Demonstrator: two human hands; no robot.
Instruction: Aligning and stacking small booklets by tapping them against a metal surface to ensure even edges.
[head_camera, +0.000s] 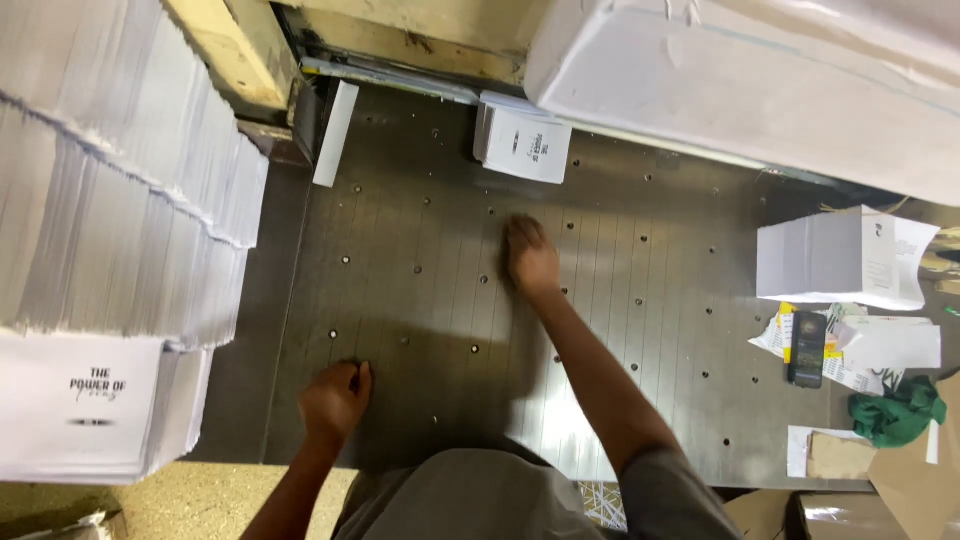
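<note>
The dark metal counter (420, 300), dotted with small round studs, fills the middle of the frame. The right hand (530, 255) lies flat on it just above centre, fingers together and stretched toward the top of the frame, holding nothing. The left hand (335, 398) rests at lower left of centre, fingers curled in loosely against the surface, also with nothing in it.

The nearest thing to the right hand is a small stack of white booklets (524, 142) in the upper middle, pushed back against the rear edge, its top cover white with dark print. It sits apart from the hand, untouched. Judging by how things lie, most of the counter is bare and only this one stack stands at the back, so the work on it looks either barely begun or just ended; I cannot tell which.

At the left of the frame tall piles of white printed sheets (110, 230) rise in steps, the lowest showing a white cover with dark lettering. A narrow white strip (335, 133) lies upper left. A big wrapped white bundle (760, 90) crosses the upper right. At right stands another white block of booklets (840, 258), below it loose papers, a dark phone-like device (807, 348) and a green cloth (900, 412).
</note>
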